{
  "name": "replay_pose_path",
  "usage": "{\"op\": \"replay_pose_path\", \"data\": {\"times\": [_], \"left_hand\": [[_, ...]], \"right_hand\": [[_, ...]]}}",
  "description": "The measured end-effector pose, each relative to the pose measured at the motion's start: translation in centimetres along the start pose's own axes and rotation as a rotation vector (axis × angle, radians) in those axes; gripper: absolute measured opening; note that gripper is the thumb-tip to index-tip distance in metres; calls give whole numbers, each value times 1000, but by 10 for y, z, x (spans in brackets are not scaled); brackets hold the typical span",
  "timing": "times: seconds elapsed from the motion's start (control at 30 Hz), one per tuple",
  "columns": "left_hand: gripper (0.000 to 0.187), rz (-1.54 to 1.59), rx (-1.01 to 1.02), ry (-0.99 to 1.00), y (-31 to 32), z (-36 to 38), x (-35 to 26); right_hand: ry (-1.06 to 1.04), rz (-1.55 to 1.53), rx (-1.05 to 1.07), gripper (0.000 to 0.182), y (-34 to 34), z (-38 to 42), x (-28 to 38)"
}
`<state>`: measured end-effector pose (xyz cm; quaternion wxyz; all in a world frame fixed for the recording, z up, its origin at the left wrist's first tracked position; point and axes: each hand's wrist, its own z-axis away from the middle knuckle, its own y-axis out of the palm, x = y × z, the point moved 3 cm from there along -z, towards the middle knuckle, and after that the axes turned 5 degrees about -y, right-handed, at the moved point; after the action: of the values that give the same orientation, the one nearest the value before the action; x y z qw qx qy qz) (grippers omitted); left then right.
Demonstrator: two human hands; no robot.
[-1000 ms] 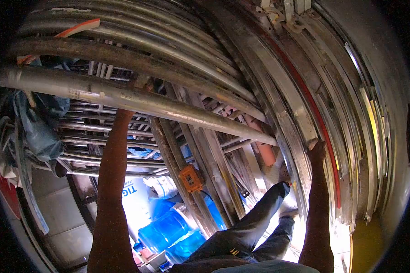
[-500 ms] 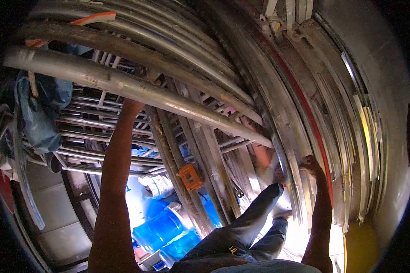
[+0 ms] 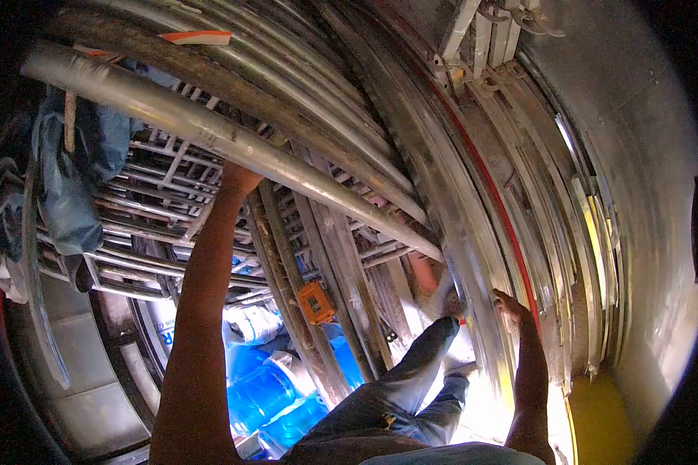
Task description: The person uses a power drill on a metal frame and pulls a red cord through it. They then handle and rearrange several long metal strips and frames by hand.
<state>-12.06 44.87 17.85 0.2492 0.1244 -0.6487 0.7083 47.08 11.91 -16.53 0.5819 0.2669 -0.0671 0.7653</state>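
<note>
My left hand (image 3: 242, 177) reaches up against the underside of a long round metal pipe (image 3: 209, 128). Its fingers are hidden behind the pipe, so their grip does not show. On the right, my right hand (image 3: 512, 307) is low beside long metal profiles (image 3: 473, 271), its fingers curled in near their edge; what they hold, if anything, I cannot make out. A red strip (image 3: 512, 232) runs along the profiles just beyond that hand. More pipes (image 3: 287, 85) lie stacked above the one at my left hand.
Blue water jugs (image 3: 264, 391) lie below, left of my legs (image 3: 388, 387). An orange box-shaped item (image 3: 316, 302) hangs on upright bars (image 3: 287, 287). Metal racking (image 3: 155, 209) and a blue-grey cloth (image 3: 77, 178) fill the left. A pale wall (image 3: 636, 155) bounds the right.
The view has shifted slightly, so the pipes and profiles sit a little differently in frame. My right hand appears lower and further left. Both hands stay by the metal lengths.
</note>
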Motion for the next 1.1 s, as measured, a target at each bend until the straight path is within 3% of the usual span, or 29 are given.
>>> {"op": "replay_pose_path", "data": {"times": [0.03,0.1,0.13,0.17,0.23,0.27,0.33,0.37,0.43,0.47,0.53,0.67,0.87,1.1], "left_hand": [[39,0,6,4,1,-2,1],[38,-19,-18,35,6,-2,5],[38,-24,-21,46,10,-1,8],[37,25,-25,54,17,2,16],[35,79,-20,69,23,3,19],[34,-4,-4,54,26,2,21],[34,-91,20,44,29,2,24],[34,-80,18,45,30,2,25],[34,-66,10,48,29,4,26],[35,-68,0,43,26,4,25],[35,-69,-13,39,20,3,23],[36,-50,-21,34,17,7,18],[37,-38,-29,20,11,9,15],[39,-52,-49,33,12,7,19]], "right_hand": [[6,-4,2,66,-6,-16,-9],[-41,388,147,77,-12,-38,-21],[57,541,-71,86,-3,-4,23],[71,537,-64,86,5,-7,12],[-221,780,-620,86,9,-14,4],[-213,779,-618,86,17,-15,1],[-417,942,-897,70,32,-13,4],[-408,944,-888,70,32,-18,-6],[-196,635,-734,56,28,-39,-21],[-27,772,-655,43,27,-44,-18],[-217,778,-789,47,18,-58,-35],[-169,761,-482,62,-4,-71,-41],[-234,767,-757,59,3,-69,-7],[-250,729,-836,57,-10,-86,-2]]}}
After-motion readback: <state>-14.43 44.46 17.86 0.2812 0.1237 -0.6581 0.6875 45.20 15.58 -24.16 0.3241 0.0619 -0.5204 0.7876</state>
